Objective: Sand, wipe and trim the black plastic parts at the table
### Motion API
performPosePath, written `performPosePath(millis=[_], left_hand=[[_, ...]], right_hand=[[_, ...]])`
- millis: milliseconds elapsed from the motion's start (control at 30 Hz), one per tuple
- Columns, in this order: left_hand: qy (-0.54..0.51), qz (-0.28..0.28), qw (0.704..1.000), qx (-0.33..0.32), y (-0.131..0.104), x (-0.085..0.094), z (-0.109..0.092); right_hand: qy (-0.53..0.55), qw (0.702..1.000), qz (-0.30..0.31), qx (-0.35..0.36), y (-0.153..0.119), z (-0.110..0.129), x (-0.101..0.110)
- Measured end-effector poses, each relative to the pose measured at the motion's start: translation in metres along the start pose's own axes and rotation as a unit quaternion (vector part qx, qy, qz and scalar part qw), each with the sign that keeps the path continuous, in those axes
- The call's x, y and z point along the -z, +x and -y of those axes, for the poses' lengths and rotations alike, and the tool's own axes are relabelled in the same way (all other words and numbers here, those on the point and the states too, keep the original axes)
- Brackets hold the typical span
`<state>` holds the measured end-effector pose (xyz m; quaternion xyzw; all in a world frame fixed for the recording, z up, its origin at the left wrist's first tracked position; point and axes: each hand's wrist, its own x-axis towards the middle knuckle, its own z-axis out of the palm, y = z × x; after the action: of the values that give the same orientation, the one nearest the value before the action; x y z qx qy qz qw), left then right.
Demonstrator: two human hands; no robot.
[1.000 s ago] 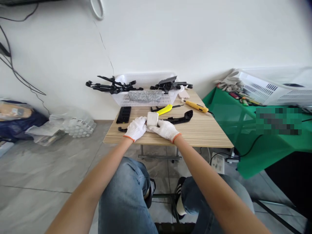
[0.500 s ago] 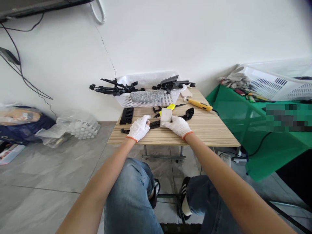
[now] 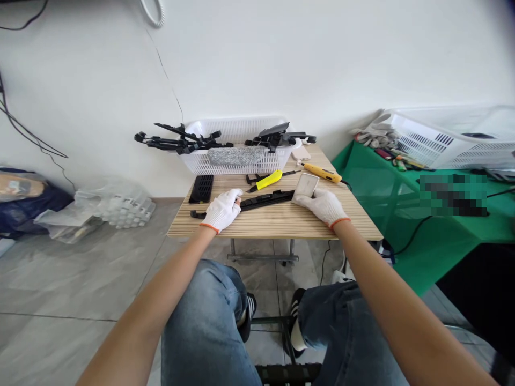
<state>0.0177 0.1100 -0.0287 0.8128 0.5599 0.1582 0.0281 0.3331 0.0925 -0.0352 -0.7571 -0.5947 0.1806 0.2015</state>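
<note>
A long black plastic part [image 3: 267, 199] lies across the wooden table [image 3: 257, 228]. My left hand [image 3: 222, 210], in a white glove with an orange cuff, is closed on this part near its left end. My right hand [image 3: 324, 206], gloved the same way, grips a flat whitish block [image 3: 306, 186], which covers the part's right end. Just behind the part are a yellow-handled tool [image 3: 269, 180] and a black caliper-like tool [image 3: 257, 178]. A black phone [image 3: 201, 188] rests behind my left hand.
A white basket [image 3: 237, 164] with black parts and a grey fuzzy piece stands at the table's back. A yellow corded tool [image 3: 322, 172] lies at the right rear. Right of the table, a green-covered table [image 3: 362, 177] bears another white basket [image 3: 426, 140].
My right hand has slid the whitish block rightward along the black part, from its middle to its right end. My left hand stays on the part. The whole view has shifted slightly.
</note>
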Motion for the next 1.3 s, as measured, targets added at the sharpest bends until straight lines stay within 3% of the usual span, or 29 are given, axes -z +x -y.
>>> performPosePath(millis=[100,300,400,500,633,867,1133,1300], left_hand=[[0.004,0.005,1.0,-0.004,0.0,0.001,-0.001],[0.038,0.011,0.999,0.0,-0.001,0.004,-0.005],[0.053,0.012,0.999,0.001,-0.001,0.004,-0.005],[0.056,0.011,0.998,0.009,-0.001,0.003,-0.004],[0.038,0.008,0.999,0.0,-0.002,0.002,-0.003],[-0.003,0.002,1.0,0.006,-0.001,0.002,-0.001],[-0.012,-0.001,1.0,0.01,-0.003,0.003,-0.001],[-0.002,0.004,1.0,0.013,-0.003,0.004,-0.002]], right_hand=[[0.006,0.998,0.032,0.052,-0.012,0.022,-0.013],[-0.019,0.984,0.081,0.154,-0.034,0.092,-0.044],[-0.024,0.985,0.077,0.153,-0.036,0.117,-0.056],[-0.023,0.989,0.064,0.133,-0.035,0.124,-0.062],[-0.025,0.992,0.05,0.112,-0.03,0.113,-0.059],[0.002,0.998,0.017,0.067,-0.014,0.072,-0.038],[0.027,0.996,-0.065,-0.054,0.002,0.019,-0.006],[0.025,0.992,-0.087,-0.083,0.004,0.01,-0.002]])
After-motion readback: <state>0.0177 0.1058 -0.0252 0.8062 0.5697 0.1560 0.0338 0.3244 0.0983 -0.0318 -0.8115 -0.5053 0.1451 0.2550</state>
